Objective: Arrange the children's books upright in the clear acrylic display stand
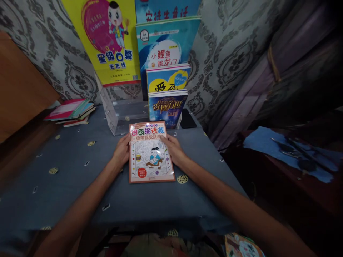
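Note:
A thin picture book (150, 153) with an orange border and a drawing of a seated child lies flat on the grey-blue tablecloth (80, 178). My left hand (122, 150) grips its left edge near the top, fingers curled round the edge. My right hand (173, 147) holds the right edge the same way. Just beyond the book stands a clear acrylic rack (114, 114) with several upright books in stepped rows, the front one dark blue (167, 109).
A big yellow book (107, 43) leans on the patterned wall behind the rack. A small pile of books (71, 111) lies at the table's far left. A black phone (187, 119) lies right of the rack. A dark side table with blue cloth (289, 150) is at right.

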The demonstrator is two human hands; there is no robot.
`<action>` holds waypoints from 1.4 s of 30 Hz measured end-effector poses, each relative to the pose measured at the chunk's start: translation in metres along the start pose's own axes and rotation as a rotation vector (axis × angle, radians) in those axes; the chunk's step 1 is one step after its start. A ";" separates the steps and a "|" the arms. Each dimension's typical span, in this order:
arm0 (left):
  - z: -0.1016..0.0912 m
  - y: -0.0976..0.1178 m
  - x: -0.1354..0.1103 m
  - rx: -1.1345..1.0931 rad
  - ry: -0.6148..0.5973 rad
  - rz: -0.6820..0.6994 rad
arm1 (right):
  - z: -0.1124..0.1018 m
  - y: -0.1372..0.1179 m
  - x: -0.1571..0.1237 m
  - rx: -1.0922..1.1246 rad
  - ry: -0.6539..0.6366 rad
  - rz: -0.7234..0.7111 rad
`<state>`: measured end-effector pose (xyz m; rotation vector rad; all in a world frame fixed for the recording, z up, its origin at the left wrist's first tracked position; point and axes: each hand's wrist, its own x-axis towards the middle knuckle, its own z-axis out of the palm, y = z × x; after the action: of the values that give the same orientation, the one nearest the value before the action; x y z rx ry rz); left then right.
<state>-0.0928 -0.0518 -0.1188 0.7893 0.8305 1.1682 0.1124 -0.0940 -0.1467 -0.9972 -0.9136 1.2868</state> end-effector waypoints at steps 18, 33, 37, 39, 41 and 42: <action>0.008 0.000 -0.007 -0.014 0.024 0.049 | 0.013 -0.014 -0.013 0.204 0.001 0.035; -0.008 0.002 0.006 0.035 0.062 0.060 | 0.008 -0.010 -0.008 0.095 -0.051 0.055; -0.006 0.012 0.003 0.020 0.015 0.086 | 0.009 -0.013 -0.013 0.058 -0.151 0.061; -0.004 0.016 -0.001 0.014 -0.048 0.071 | 0.009 -0.014 -0.015 0.057 -0.165 0.040; -0.003 0.019 -0.006 0.031 -0.092 0.038 | 0.010 -0.015 -0.016 0.068 -0.168 0.007; -0.003 0.020 -0.008 0.045 -0.107 0.019 | 0.010 -0.015 -0.016 0.073 -0.166 -0.012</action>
<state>-0.1061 -0.0555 -0.1012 0.8913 0.7642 1.1172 0.1061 -0.1095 -0.1291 -0.8360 -0.9905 1.3985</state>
